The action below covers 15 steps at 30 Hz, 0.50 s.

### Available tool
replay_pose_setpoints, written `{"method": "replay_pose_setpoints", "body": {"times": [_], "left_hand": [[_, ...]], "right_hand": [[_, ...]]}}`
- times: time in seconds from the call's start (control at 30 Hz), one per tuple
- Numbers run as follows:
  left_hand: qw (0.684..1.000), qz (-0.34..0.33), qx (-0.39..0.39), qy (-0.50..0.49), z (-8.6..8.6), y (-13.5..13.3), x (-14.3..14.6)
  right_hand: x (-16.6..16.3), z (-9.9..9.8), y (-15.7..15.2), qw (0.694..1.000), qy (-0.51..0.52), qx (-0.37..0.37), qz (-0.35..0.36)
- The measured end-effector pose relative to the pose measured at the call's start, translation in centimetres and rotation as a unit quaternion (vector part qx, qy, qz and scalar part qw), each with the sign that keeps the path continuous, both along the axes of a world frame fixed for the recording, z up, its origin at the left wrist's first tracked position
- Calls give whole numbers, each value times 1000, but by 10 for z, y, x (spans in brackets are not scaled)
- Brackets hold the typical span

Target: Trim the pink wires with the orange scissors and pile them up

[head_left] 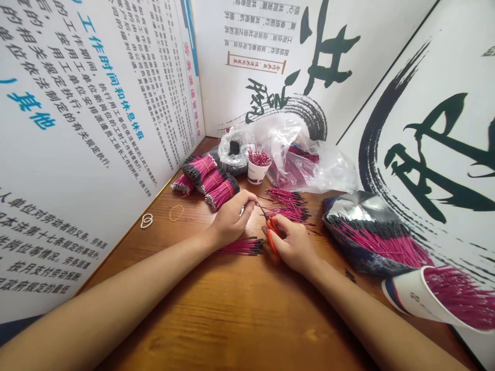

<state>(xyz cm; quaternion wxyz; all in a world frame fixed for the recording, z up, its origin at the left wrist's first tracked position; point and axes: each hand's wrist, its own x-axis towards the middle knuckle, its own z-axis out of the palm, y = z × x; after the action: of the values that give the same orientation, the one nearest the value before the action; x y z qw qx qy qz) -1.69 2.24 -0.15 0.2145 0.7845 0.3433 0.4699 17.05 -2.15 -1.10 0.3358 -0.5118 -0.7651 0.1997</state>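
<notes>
My right hand (296,245) grips a pair of orange-handled scissors (272,240), their dark blades pointing up and left toward my left fingertips. Closed in a pinch, my left hand (233,217) meets the blade tips; whatever it holds is too small and hidden to make out. Just below my hands lies a row of magenta wires with black ends (242,247) on the wooden table (247,314). Behind the scissors is a loose pile of similar wires (288,206).
Rubber-banded wire bundles (212,180) are stacked at the back left, beside a paper cup of wires (258,167) and a clear plastic bag (328,167). On the right sit an open dark bag of wires (359,252) and a tilted paper cup (406,291). Rubber bands (176,213) lie left. Printed panels enclose the table.
</notes>
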Motion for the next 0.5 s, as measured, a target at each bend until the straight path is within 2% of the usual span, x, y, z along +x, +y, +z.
{"method": "replay_pose_setpoints", "body": {"times": [0.5], "left_hand": [[1000, 4, -9, -4, 1, -1, 0]], "right_hand": [[0, 2, -1, 1000, -4, -2, 2]]}}
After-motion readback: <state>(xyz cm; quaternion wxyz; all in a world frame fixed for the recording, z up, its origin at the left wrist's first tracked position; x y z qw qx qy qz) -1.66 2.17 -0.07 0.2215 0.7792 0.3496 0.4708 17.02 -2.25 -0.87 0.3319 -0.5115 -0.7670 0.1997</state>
